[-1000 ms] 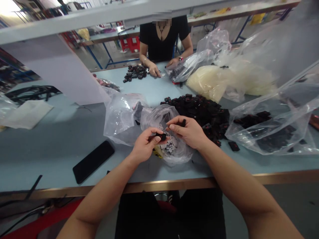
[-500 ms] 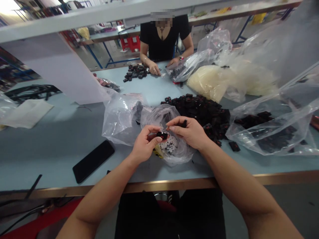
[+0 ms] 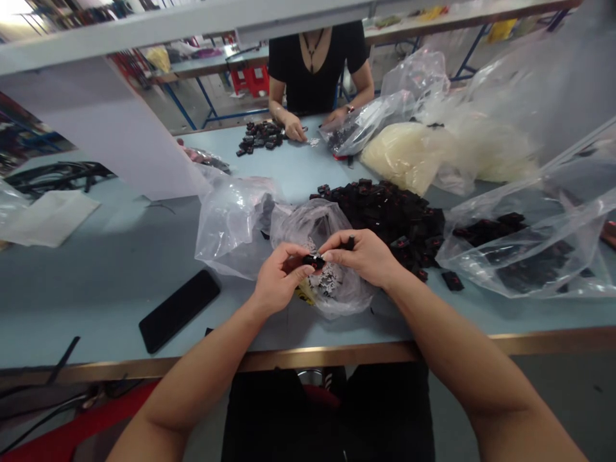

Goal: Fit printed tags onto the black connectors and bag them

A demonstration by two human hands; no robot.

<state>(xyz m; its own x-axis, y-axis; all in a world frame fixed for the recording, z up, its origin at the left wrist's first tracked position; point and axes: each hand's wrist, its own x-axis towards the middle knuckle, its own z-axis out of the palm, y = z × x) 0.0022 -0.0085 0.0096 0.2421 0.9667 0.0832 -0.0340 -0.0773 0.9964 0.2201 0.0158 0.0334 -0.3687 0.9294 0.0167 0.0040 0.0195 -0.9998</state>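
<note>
My left hand (image 3: 278,278) is closed on a small black plastic part (image 3: 314,261) with red marking, pinched between thumb and fingers. My right hand (image 3: 364,255) meets its right end with thumb and forefinger pressed together; whatever lies between those fingertips is too small to make out. A short dark piece (image 3: 351,242) sticks out from the curled fingers of that hand. Both hands are over an open clear plastic bag (image 3: 353,298) of small white pieces (image 3: 328,280). Just behind the right hand lies a large heap of similar black parts (image 3: 385,208).
A black phone (image 3: 179,310) lies to the left. Another clear bag (image 3: 231,231) stands beside the white pieces, and a bag of black parts (image 3: 534,260) is at right. Across the table a co-worker's hand (image 3: 294,127) works near a smaller black pile (image 3: 261,136). A shelf edge (image 3: 192,38) crosses overhead.
My right hand has moved slightly left and down, bringing its fingertips from just above the black part onto its right end. My left hand keeps its hold.
</note>
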